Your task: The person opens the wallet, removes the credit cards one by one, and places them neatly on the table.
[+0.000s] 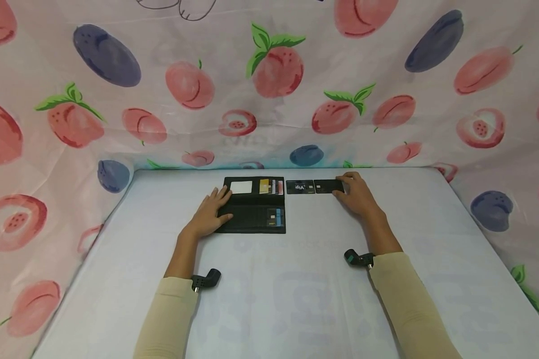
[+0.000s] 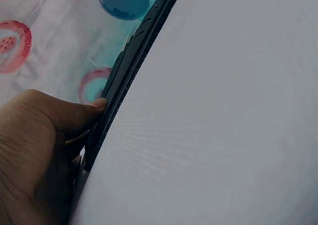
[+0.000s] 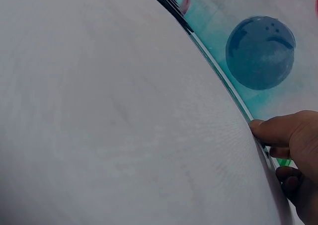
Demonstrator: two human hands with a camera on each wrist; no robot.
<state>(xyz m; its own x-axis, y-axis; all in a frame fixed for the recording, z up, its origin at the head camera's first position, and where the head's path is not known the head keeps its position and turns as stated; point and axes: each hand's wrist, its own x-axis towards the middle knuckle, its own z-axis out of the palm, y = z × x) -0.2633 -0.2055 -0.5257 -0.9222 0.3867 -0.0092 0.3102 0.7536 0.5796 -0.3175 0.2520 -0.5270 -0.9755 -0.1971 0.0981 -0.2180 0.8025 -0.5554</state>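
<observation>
By the far edge of the worktop (image 1: 413, 209), my left hand (image 1: 210, 212) lies fingers spread on an unfolded wallet (image 1: 250, 217); my right hand (image 1: 356, 194) pinches the rightmost card (image 1: 325, 186).

Plain beige sleeves (image 1: 413, 299), rounded black wrist cameras (image 1: 210, 279), green patch (image 1: 351, 258) on the right one

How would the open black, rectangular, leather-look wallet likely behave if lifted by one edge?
The open black wallet would probably flex along the crease between its two panels. The small cards in its upper panel may stay put, as they appear tucked in. Rolling seems unlikely, since it lies flat on the white table.
</observation>
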